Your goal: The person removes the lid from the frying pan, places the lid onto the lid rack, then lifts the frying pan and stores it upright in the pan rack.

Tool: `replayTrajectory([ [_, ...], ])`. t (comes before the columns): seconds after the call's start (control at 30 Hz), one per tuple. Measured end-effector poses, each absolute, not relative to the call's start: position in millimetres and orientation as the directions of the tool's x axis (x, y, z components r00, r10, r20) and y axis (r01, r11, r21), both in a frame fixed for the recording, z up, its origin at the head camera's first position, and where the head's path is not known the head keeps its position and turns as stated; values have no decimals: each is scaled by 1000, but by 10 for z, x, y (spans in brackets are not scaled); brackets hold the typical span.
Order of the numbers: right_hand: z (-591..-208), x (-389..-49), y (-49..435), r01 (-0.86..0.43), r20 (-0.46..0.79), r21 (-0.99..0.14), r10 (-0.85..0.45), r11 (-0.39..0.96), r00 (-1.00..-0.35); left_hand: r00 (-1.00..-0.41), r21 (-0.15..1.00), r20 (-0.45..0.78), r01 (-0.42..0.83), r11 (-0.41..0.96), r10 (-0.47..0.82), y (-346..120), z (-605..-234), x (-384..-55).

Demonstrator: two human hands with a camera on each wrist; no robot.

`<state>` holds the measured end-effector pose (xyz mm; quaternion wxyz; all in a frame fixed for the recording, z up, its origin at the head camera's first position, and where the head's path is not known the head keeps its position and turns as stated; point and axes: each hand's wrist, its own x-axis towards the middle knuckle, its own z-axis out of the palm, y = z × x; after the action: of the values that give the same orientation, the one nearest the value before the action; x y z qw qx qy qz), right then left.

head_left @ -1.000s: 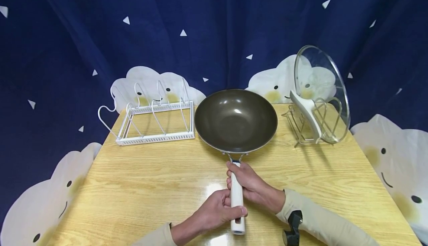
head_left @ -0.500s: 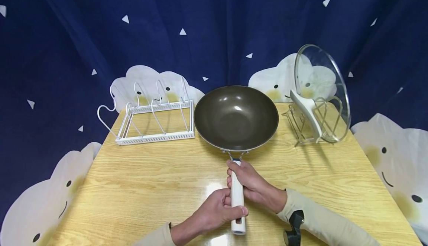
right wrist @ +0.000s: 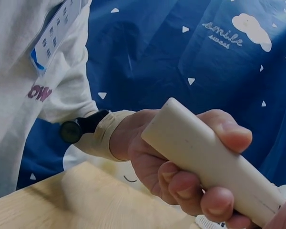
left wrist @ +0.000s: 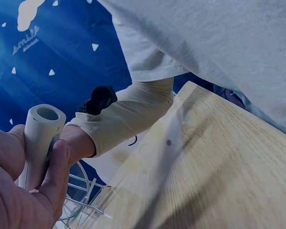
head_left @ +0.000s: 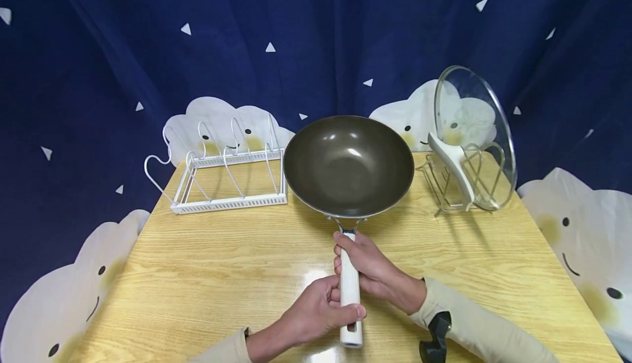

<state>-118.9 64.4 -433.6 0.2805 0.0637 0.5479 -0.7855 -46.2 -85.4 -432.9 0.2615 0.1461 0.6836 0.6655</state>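
Observation:
A dark brown wok (head_left: 348,168) with a long white handle (head_left: 350,278) is held above the table in the head view, its inside facing up and toward me. My right hand (head_left: 372,267) grips the handle close to the wok, thumb along the top. Nearer the handle's end, my left hand (head_left: 316,309) pinches it, thumb over the top near the hanging slot. The left wrist view shows the handle's hollow end (left wrist: 46,114) between thumb and fingers. In the right wrist view, curled fingers wrap the underside of the handle (right wrist: 205,157).
A white wire rack (head_left: 229,204) stands at the back left of the wooden table (head_left: 212,275). At the back right, a glass lid (head_left: 476,94) with a white handle leans upright in a metal wire stand (head_left: 446,206). A dark blue curtain (head_left: 316,34) hangs behind.
The wok's bowl has risen and tilts up slightly, looking larger and higher in the head view. Both hands keep their hold on the handle and have barely moved.

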Motion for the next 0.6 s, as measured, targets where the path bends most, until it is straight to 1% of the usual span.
replayTrajectory([
  [0.2, -4231, -1169, 629, 482, -373, -841, -380, -246, -846, -818, 990, -136, -132, 49, 558, -888, -4244, -443],
  [0.37, -4140, -1158, 620, 459, -343, -853, -395, -249, -852, -825, 994, -112, -93, 63, 553, -914, -4179, -424],
  [0.6, -4037, -1153, 571, 422, -314, -872, -376, -250, -872, -843, 994, -99, -63, 86, 528, -958, -4084, -398],
])
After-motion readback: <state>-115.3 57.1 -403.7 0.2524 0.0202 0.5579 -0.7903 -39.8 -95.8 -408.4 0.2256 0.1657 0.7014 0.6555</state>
